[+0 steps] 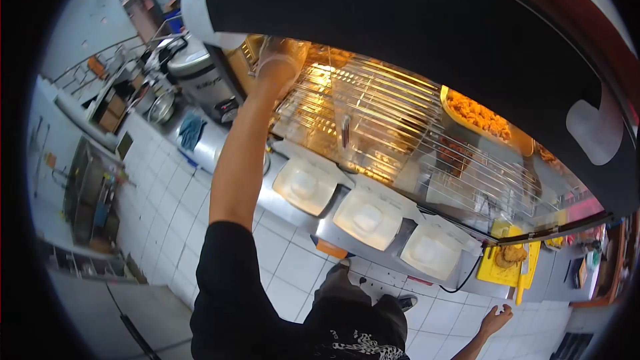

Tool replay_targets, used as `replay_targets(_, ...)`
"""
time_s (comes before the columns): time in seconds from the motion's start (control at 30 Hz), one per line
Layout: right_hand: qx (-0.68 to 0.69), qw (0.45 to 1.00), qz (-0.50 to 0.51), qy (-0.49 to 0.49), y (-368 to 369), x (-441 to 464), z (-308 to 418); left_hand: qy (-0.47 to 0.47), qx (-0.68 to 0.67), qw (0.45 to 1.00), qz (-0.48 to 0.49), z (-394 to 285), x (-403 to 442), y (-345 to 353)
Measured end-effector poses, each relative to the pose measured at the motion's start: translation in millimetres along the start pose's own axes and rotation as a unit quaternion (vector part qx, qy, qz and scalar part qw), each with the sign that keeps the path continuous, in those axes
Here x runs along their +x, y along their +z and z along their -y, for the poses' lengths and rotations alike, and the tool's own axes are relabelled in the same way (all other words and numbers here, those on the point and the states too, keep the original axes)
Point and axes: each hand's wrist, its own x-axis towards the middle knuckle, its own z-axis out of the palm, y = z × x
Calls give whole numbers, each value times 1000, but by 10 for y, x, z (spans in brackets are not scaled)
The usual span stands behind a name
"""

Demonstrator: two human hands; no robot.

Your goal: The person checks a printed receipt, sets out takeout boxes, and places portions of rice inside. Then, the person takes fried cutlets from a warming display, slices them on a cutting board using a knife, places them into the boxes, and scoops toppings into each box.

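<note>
My left hand (pixel 283 60), in what looks like a clear plastic glove, reaches into the lit glass warming cabinet above its wire rack (pixel 373 103). Its fingers are blurred by the glove and glare, so I cannot tell whether they hold anything. Low on the right, my right hand (pixel 495 321) hangs with fingers loosely bent and apart, holding nothing. Nearest to it is a yellow cutting board (pixel 490 272) bearing a golden fried piece of food (pixel 512 255) and a knife with a yellow handle (pixel 520 290).
A tray of fried pieces (pixel 477 115) sits inside the cabinet at right. Three pale open containers (pixel 303 185) line the counter's front edge. A large cooker (pixel 203 73), a blue cloth (pixel 192 130) and metal bowls (pixel 161 107) stand left. White floor tiles (pixel 290 260) lie below.
</note>
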Motion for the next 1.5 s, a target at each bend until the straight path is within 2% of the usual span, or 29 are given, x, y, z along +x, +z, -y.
replay_targets(0.17,1,999,22,44,-308,-944,80,-24,30,988,151,-112,838,663)
replay_targets(0.23,22,995,30,88,-418,-1199,64,-30,20,984,174,-132,972,761)
replay_targets(0.33,-5,995,18,98,-543,-1443,310,-36,-15,984,174,-120,1078,826)
replay_targets(0.4,54,998,8,45,-488,-1462,739,-40,-45,985,163,-100,1103,843)
replay_targets(0.43,98,994,24,41,-499,-1433,1198,-42,-69,985,153,-106,1112,833)
replay_targets(0.5,163,981,25,-105,-396,-1366,1978,-52,-122,982,134,-92,1117,824)
replay_targets(0.6,263,935,94,-218,-404,-1292,3258,-71,-254,960,90,-55,1112,764)
replay_targets(0.63,279,914,109,-274,-420,-1279,3594,-76,-324,940,75,-59,1084,706)
replay_targets(0.7,335,876,158,-308,-474,-1308,4161,-87,-472,876,53,-29,1047,595)
replay_targets(0.83,401,817,158,-383,-736,-1244,5031,-84,-746,657,69,21,737,126)
replay_targets(0.93,425,798,186,-385,-783,-1230,5691,-91,-836,528,117,188,122,-251)
replay_targets(1.0,436,788,191,-391,-643,-1340,6010,-128,-848,494,146,450,-519,-509)
replay_targets(1.03,434,784,201,-396,-542,-1404,6125,-174,-833,498,167,654,-852,-605)
replay_targets(1.07,431,781,209,-400,-493,-1452,6223,-157,-824,523,149,789,-1229,-799)
replay_targets(1.1,418,791,191,-404,-492,-1521,6256,-172,-820,526,147,1020,-1602,-907)
replay_targets(1.17,410,781,176,-436,-423,-1571,6336,-235,-778,567,131,1353,-2350,-1335)
replay_targets(1.23,406,771,187,-453,-411,-1624,6472,-290,-767,551,155,1845,-3131,-1474)
replay_targets(1.27,396,768,202,-460,-415,-1674,6561,-313,-762,544,158,1877,-3388,-1681)
replay_targets(1.33,374,768,226,-468,-427,-1800,6762,-357,-732,576,73,1948,-3961,-1862)
replay_targets(1.4,348,774,234,-475,-321,-1978,6955,-393,-722,569,32,2013,-4383,-1991)
replay_targets(1.47,352,772,270,-454,-249,-2143,7172,-432,-701,567,3,2033,-4663,-2105)
replay_targets(1.5,370,770,258,-452,-197,-2232,7269,-418,-685,596,28,2051,-4758,-2183)
